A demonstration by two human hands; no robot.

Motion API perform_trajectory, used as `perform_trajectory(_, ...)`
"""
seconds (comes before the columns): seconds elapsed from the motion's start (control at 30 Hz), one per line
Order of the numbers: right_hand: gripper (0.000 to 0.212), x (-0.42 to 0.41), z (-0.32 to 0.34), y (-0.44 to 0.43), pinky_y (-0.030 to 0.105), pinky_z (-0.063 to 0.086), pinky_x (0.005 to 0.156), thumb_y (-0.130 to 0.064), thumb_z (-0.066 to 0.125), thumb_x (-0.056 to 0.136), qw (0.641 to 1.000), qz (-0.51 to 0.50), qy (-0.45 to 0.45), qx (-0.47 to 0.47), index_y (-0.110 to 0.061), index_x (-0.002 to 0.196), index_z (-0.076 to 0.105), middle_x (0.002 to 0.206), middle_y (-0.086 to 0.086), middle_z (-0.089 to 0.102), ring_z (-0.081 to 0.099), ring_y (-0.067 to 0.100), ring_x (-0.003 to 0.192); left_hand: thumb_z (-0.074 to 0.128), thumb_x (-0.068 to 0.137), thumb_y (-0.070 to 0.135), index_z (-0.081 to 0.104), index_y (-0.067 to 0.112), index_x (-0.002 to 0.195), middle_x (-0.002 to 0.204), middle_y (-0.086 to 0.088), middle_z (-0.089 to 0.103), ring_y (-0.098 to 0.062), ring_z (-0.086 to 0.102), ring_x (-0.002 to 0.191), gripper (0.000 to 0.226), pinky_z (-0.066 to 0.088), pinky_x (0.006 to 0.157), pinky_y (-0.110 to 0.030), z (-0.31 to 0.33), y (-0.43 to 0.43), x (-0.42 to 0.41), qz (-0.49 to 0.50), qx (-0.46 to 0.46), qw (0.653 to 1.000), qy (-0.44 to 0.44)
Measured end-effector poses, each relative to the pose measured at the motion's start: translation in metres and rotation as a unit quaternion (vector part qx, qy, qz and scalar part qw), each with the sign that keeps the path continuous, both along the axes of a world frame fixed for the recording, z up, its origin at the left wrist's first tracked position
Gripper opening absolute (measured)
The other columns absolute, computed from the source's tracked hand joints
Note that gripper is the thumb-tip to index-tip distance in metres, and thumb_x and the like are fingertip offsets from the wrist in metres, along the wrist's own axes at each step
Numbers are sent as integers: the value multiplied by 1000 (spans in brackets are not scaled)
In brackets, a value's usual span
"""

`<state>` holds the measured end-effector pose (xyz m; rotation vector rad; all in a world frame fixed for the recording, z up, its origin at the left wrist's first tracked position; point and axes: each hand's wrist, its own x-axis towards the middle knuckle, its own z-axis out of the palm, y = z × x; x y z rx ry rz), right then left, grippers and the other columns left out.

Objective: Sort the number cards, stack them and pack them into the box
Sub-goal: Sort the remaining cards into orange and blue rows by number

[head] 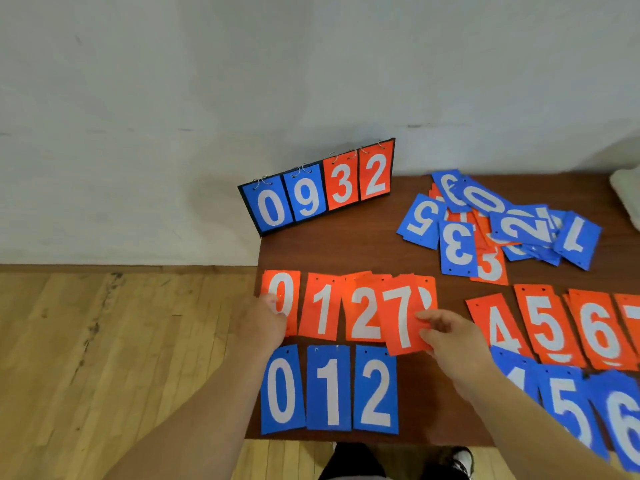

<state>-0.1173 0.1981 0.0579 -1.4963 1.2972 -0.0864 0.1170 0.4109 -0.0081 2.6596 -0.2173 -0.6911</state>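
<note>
flip scoreboard point(317, 188), 12 o'clock: 0 9 on blue, 3 2 on orange
orange row point(325, 306), centre: 0 1 2, then 4 5 6 toward 3 o'clock
orange 7 card point(398, 317): 7, tilted over that row
blue row point(329, 389), 6 o'clock: 0 1 2, then 5 6 toward 4 o'clock
loose pile point(498, 223), 2 o'clock: blue 5, 3, 0, 2, 7; orange 3

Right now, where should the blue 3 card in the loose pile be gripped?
Probably pinch the blue 3 card at its near short edge, coming from the person's side: it lies flat on top, and that end juts out of the pile.

Brown table point(346, 251); orange cards point(322, 306) and blue cards point(332, 389) in rows; loose pile point(502, 223) behind; scoreboard point(318, 188) at corner.
</note>
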Motion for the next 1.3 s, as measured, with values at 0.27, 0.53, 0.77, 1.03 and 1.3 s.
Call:
perform_trajectory(0.27, 25, -17, -2, -9, 17, 48, 67, -9, 65, 96, 999, 31, -4, -40, -29, 110, 70, 110, -7, 64, 61, 7, 93, 65, 94, 39, 53, 36, 139, 155, 1, 36, -25, 31, 145, 47, 37, 117, -44, 25, -33, -62, -138, -55, 987, -63)
perform_trajectory(0.53, 30, -112, 0, -78, 23, 39, 42, -3, 60, 95, 996, -37, 1, -78, -25, 113, 71, 93, -3, 68, 44, 4, 39, 57, 96, 46, 43, 33, 149, 159, 0, 32, -25, 26, 147, 56, 32, 119, -45, 34, -110, -143, -276, -60, 958, -53)
perform_trajectory(0.77, 34, -221, 2, -177, 30, 49, 47, -7, 60, 95, 985, -129, 39, -104, -29, 119, 71, 99, -10, 70, 57, 18, 56, 56, 96, 50, 37, 37, 152, 160, 3, 30, -24, 25, 148, 61, 29, 120, -42, 39, -184, -213, -304, -30, 950, -58)
perform_trajectory(1.03, 36, -299, -15, -294, 31, 53, 53, -6, 57, 96, 983, -111, 71, -125, -25, 124, 69, 95, -15, 64, 62, 20, 63, 57, 95, 51, 38, 34, 150, 151, 4, 38, -20, 36, 140, 61, 38, 113, -39, 34, -253, -292, -296, 4, 952, -82)
perform_trajectory(1.3, 34, -315, -37, -340, 30, 56, 58, -25, 60, 91, 971, 42, 194, -133, -23, 124, 65, 91, -4, 70, 67, 18, 72, 63, 91, 52, 43, 31, 146, 144, -1, 47, -24, 48, 129, 62, 49, 102, -38, 35, -288, -318, -289, 47, 948, -127)
